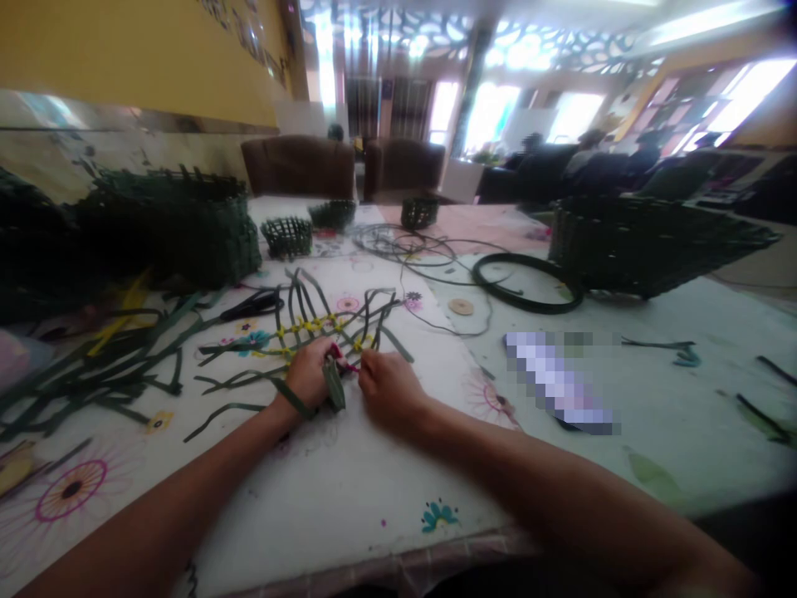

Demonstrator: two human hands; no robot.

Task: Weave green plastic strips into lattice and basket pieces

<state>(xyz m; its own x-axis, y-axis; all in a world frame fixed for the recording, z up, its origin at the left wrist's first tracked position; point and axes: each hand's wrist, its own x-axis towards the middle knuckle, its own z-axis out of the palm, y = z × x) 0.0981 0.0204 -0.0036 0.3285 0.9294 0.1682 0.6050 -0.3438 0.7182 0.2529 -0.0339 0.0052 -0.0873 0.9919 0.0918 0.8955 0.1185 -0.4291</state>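
Observation:
In the head view, a loose weave of dark green flat strips (302, 303) crossed with yellow strips (319, 322) lies on the table, its ends splayed outward. My left hand (305, 380) is closed at the near edge of this weave, pinching a green strip (334, 386) that folds down over the fingers. My right hand (392, 390) is closed just to the right, its fingers wrapped round something mostly hidden. A thin pink piece (352, 368) shows in the small gap between the hands; its kind cannot be made out.
Loose green strips (134, 365) and dark-handled scissors (252, 305) lie left. Woven dark baskets stand at left (180, 224) and right (641, 241), smaller ones (286, 238) behind. A coiled green strip (476, 291), a thin wire (404, 241) and a blurred-out phone-like object (554, 382) lie right.

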